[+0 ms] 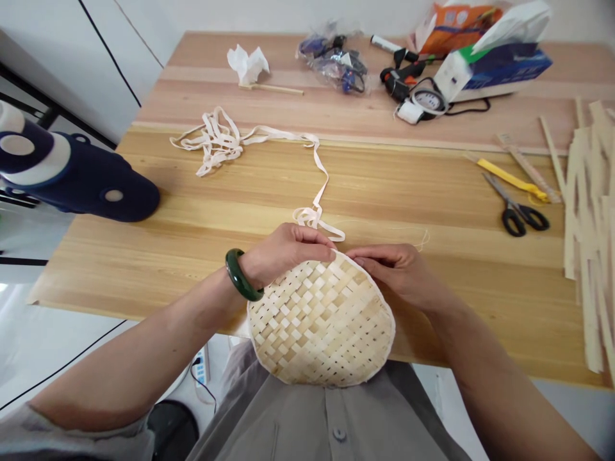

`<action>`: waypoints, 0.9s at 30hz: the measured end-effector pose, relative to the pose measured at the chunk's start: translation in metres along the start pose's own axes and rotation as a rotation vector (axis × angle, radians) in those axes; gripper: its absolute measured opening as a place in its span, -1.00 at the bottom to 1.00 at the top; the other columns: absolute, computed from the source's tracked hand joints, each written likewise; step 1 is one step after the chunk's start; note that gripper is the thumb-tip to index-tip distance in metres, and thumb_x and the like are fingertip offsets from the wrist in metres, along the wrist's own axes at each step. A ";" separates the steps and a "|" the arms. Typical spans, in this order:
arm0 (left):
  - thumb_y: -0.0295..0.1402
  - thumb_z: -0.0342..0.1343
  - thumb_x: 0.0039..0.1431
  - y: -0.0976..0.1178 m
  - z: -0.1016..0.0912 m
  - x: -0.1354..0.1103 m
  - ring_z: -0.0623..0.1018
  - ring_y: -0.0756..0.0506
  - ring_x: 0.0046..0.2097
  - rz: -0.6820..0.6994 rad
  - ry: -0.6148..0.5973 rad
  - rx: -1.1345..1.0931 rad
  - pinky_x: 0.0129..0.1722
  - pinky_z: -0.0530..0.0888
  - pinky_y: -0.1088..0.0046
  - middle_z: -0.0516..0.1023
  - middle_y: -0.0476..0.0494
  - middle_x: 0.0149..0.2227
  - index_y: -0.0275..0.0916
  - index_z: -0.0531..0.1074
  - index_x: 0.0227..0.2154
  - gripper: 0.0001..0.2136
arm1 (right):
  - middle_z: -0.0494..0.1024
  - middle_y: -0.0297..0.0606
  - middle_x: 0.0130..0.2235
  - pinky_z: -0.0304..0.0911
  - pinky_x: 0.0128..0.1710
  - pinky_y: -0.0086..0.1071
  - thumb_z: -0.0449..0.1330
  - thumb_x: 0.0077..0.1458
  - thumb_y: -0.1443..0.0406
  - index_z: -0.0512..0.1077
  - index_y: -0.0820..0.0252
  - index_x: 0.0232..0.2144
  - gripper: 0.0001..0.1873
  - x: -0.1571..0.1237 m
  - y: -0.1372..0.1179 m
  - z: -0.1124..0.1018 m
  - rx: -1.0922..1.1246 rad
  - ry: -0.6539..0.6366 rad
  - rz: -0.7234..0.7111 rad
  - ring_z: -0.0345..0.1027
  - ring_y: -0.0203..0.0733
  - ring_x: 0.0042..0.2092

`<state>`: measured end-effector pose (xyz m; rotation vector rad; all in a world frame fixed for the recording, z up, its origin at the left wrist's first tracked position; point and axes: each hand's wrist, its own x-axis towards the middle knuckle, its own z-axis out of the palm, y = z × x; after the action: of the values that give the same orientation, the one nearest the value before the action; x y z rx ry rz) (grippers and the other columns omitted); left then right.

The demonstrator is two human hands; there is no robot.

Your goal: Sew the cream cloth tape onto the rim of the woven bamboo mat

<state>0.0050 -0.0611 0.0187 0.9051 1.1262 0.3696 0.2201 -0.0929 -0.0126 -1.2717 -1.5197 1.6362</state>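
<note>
A round woven bamboo mat rests against my body at the table's near edge. My left hand, with a green bangle on its wrist, pinches the mat's top rim. My right hand pinches the same rim just to the right of it. A white ribbon runs from the rim between my hands across the table to a tangled heap at the far left.
On the wooden table black scissors and a yellow tool lie at the right, beside several bamboo strips. Bags, boxes and a glue gun crowd the far side. A dark blue object overhangs the left edge.
</note>
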 end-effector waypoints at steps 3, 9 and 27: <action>-0.40 0.29 -0.07 0.000 0.002 0.001 0.46 0.05 -0.47 0.003 0.005 0.001 -0.45 0.36 0.54 0.53 -0.01 -0.51 -0.28 0.56 -0.50 -0.94 | 0.67 -0.32 -0.19 0.44 -0.16 -0.30 0.24 0.14 0.15 0.63 0.01 -0.24 -0.80 0.004 0.004 -0.003 -0.027 0.001 -0.045 0.54 -0.16 -0.16; -0.42 0.29 -0.08 -0.002 0.005 0.002 0.45 0.06 -0.47 0.022 0.015 0.026 -0.42 0.35 0.54 0.52 0.02 -0.52 -0.28 0.57 -0.49 -0.95 | 0.64 -0.31 -0.24 0.39 -0.17 -0.31 0.25 0.13 0.17 0.60 0.10 -0.31 -0.82 0.012 0.003 -0.008 -0.071 -0.036 -0.133 0.51 -0.18 -0.18; -0.41 0.31 -0.01 -0.008 0.002 0.006 0.51 0.06 -0.43 0.020 -0.005 0.016 -0.39 0.40 0.56 0.61 -0.02 -0.46 -0.30 0.61 -0.43 -0.93 | 0.48 -0.35 -0.37 0.21 -0.42 -0.46 0.20 0.14 0.20 0.43 0.16 -0.35 -0.86 0.012 -0.004 0.005 0.035 -0.036 -0.098 0.29 -0.35 -0.40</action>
<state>0.0080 -0.0631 0.0091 0.9317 1.1173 0.3749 0.2103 -0.0831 -0.0120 -1.1369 -1.5431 1.6240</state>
